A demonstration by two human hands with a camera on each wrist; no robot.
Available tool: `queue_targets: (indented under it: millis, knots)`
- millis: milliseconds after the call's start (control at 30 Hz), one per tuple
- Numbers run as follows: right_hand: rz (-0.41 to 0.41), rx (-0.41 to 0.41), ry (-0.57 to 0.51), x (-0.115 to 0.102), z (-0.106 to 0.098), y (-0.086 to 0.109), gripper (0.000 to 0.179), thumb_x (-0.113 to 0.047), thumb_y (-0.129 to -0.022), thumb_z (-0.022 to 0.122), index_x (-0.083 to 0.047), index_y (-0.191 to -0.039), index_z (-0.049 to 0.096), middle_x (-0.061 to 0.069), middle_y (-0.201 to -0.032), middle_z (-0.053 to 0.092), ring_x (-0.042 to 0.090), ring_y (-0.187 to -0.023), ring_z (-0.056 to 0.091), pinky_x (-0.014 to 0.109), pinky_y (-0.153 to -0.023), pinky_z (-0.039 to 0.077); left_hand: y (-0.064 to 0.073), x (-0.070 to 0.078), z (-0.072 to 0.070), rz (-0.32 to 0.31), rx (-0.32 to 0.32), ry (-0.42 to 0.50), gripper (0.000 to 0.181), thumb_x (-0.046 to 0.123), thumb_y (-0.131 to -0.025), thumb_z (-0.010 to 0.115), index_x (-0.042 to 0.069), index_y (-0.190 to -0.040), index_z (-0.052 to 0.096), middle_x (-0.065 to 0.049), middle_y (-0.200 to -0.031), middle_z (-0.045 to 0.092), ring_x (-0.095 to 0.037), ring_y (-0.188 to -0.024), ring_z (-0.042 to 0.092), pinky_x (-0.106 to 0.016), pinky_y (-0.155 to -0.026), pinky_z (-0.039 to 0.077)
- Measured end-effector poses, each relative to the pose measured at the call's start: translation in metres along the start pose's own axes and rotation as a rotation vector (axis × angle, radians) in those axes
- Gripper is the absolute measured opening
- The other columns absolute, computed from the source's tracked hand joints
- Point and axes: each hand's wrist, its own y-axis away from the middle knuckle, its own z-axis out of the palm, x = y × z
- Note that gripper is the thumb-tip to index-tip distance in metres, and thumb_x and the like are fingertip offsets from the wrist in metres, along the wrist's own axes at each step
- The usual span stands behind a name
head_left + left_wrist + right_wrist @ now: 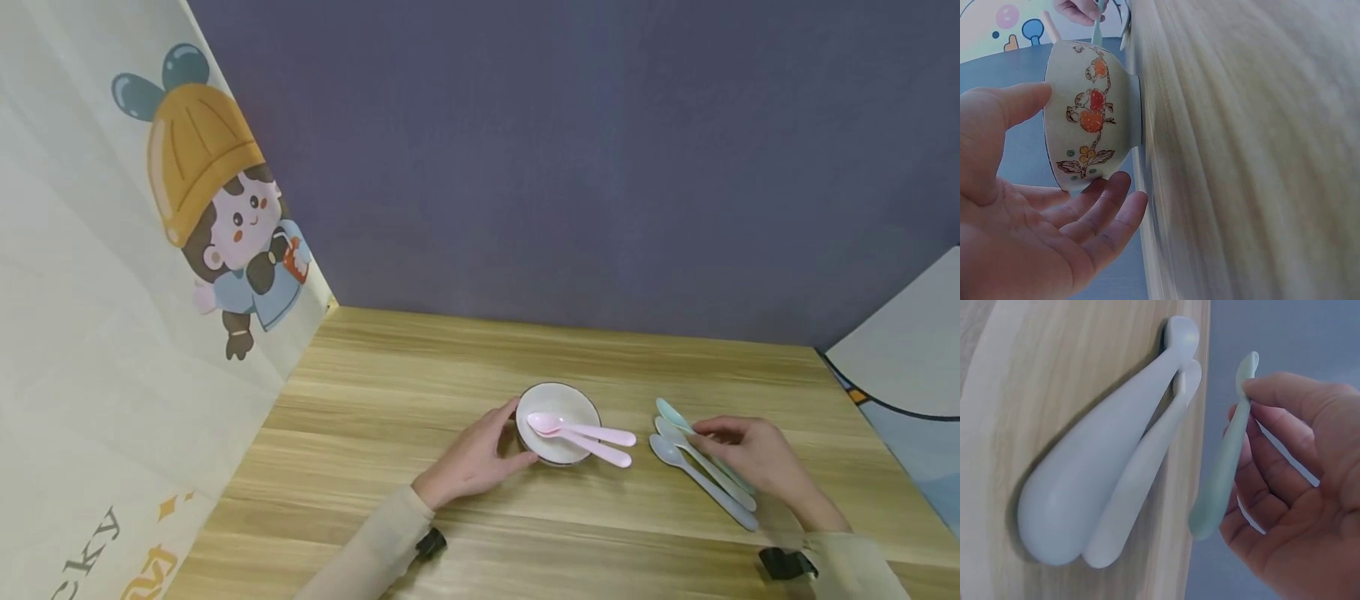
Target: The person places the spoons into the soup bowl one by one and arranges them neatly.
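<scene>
A small white bowl with a dark rim stands on the wooden table, and printed fruit and leaves decorate its outside. My left hand grips it from the left, thumb at the rim and fingers around the side. Two pink spoons lie in the bowl, handles sticking out over its right rim. On the right, my right hand pinches a mint green spoon near its neck. Beside that hand a greyish-white spoon and a pale lavender-grey spoon lie side by side on the table.
The wood-grain table ends at a dark blue-grey panel at the back. A white sheet with a cartoon figure borders the left. Another printed sheet borders the right. A black strap is at the right wrist.
</scene>
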Motion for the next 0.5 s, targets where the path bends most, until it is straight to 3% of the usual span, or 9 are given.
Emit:
queue_targets:
  millis: [300, 500]
  knots:
    - [-0.065, -0.002, -0.005, -0.008, 0.001, -0.002, 0.028, -0.029, -0.098, 0.079, -0.007, -0.115, 0.082, 0.005, -0.100, 0.081, -0.001, -0.079, 0.067, 0.022, -0.065, 0.055, 0.000, 0.000, 0.000, 0.000, 0.002, -0.006, 0.085, 0.047, -0.097, 0.075, 0.028, -0.168, 0.031, 0.001, -0.153, 0.059, -0.020, -0.138, 0.059, -0.045, -0.118, 0.049]
    - [-0.065, -0.007, 0.016, -0.012, 0.004, -0.004, 0.027, -0.029, -0.097, 0.079, -0.009, -0.115, 0.082, 0.004, -0.101, 0.081, 0.000, -0.081, 0.066, 0.022, -0.066, 0.055, 0.000, 0.000, -0.001, 0.012, 0.002, -0.012, 0.084, 0.046, -0.098, 0.075, 0.025, -0.168, 0.033, 0.000, -0.153, 0.060, -0.021, -0.135, 0.061, -0.045, -0.117, 0.050]
